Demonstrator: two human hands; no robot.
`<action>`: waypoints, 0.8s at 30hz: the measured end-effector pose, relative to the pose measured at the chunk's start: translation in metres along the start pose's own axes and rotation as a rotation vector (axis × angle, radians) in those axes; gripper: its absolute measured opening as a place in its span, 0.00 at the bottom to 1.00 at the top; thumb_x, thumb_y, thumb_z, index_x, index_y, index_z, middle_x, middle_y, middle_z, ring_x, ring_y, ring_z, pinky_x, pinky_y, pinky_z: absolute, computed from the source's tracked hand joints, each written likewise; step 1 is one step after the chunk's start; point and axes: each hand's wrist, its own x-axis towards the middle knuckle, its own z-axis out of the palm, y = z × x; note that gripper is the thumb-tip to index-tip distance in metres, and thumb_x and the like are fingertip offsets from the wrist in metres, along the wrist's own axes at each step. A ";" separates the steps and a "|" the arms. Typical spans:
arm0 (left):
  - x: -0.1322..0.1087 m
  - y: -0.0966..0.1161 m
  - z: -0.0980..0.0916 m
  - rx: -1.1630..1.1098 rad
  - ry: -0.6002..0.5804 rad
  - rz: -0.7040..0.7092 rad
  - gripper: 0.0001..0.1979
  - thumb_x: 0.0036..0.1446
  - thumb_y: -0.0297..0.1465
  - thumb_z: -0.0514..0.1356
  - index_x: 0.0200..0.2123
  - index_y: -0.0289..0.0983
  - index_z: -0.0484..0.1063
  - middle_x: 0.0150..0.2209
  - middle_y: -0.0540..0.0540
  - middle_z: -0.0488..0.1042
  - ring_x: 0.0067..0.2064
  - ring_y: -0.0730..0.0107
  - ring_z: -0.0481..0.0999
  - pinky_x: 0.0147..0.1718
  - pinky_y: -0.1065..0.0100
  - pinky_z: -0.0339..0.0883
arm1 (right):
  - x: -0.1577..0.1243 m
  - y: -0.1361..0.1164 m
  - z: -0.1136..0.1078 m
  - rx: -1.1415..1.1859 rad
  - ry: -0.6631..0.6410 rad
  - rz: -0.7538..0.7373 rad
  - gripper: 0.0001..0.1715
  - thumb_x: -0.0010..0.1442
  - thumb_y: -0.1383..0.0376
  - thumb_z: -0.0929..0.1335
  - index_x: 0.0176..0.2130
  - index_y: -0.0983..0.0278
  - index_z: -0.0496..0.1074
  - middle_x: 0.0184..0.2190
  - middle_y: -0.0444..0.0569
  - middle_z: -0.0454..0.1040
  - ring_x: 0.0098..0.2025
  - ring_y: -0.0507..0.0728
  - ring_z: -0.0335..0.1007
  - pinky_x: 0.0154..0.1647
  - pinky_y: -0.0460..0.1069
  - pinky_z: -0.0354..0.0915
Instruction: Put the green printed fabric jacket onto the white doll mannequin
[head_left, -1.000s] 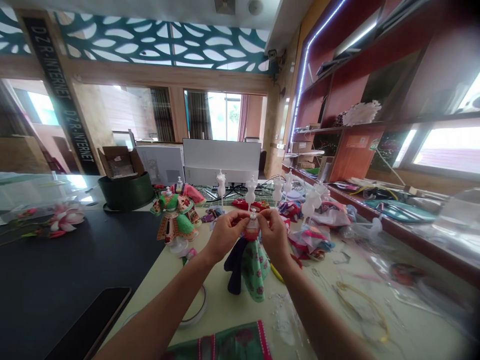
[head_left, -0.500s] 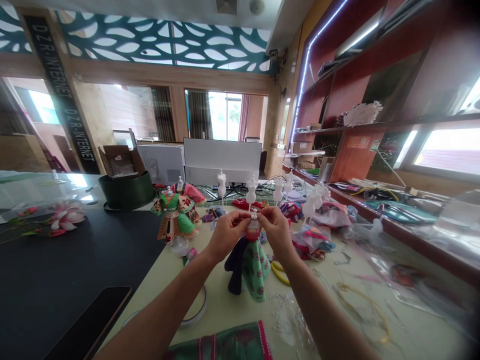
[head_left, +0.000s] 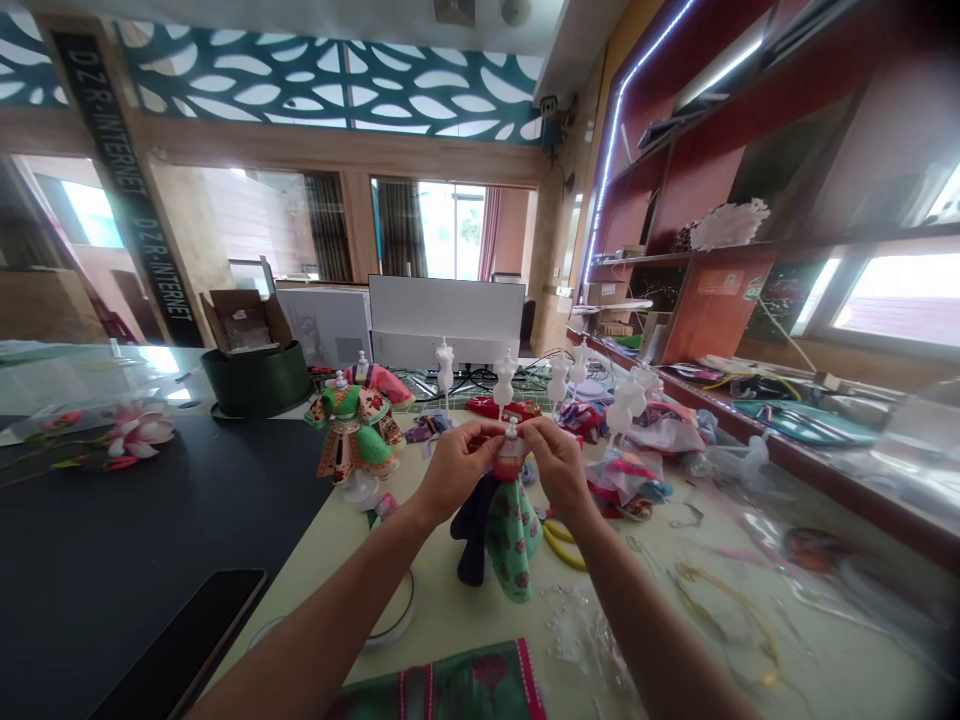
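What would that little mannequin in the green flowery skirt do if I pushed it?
The miniature mannequin might tip if nobody held it, because it looks tall and narrow, though its base is hidden. Its green floral skirt is probably floppy, since it hangs in loose folds. The mannequin's smooth white neck suggests a hard body.

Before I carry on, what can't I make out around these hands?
All in the head view:
What exactly the left hand and right hand pinch on the dressed mannequin: too small, partly behind fingers.
The mannequin's lower part: hidden by the green floral skirt.
The patterned cloth: cut off by the bottom edge.
Clear little pieces: blurred.
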 end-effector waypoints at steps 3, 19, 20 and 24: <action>0.000 0.001 0.001 0.009 0.007 -0.002 0.09 0.53 0.32 0.60 0.36 0.34 0.75 0.35 0.45 0.79 0.36 0.67 0.77 0.36 0.69 0.71 | -0.004 0.001 -0.002 -0.015 0.014 -0.014 0.12 0.60 0.60 0.63 0.33 0.63 0.72 0.31 0.46 0.72 0.35 0.55 0.67 0.38 0.49 0.62; -0.004 0.006 0.001 0.068 0.022 0.018 0.10 0.55 0.32 0.59 0.37 0.35 0.75 0.35 0.45 0.79 0.37 0.66 0.77 0.38 0.67 0.72 | -0.011 0.003 -0.006 -0.052 0.038 -0.019 0.10 0.61 0.60 0.63 0.36 0.63 0.71 0.33 0.47 0.73 0.37 0.56 0.68 0.39 0.49 0.62; -0.004 0.006 0.000 0.075 0.023 0.020 0.10 0.55 0.32 0.58 0.37 0.35 0.75 0.36 0.45 0.79 0.37 0.66 0.77 0.38 0.67 0.72 | -0.012 0.003 -0.006 -0.056 0.043 -0.017 0.11 0.61 0.60 0.63 0.36 0.63 0.71 0.33 0.47 0.73 0.37 0.56 0.68 0.39 0.49 0.63; -0.005 0.007 0.000 0.099 0.028 0.032 0.09 0.56 0.32 0.58 0.37 0.34 0.75 0.36 0.45 0.79 0.37 0.66 0.77 0.38 0.67 0.72 | -0.013 0.005 -0.007 -0.062 0.050 -0.018 0.11 0.62 0.60 0.63 0.37 0.63 0.71 0.34 0.47 0.74 0.37 0.56 0.69 0.39 0.49 0.63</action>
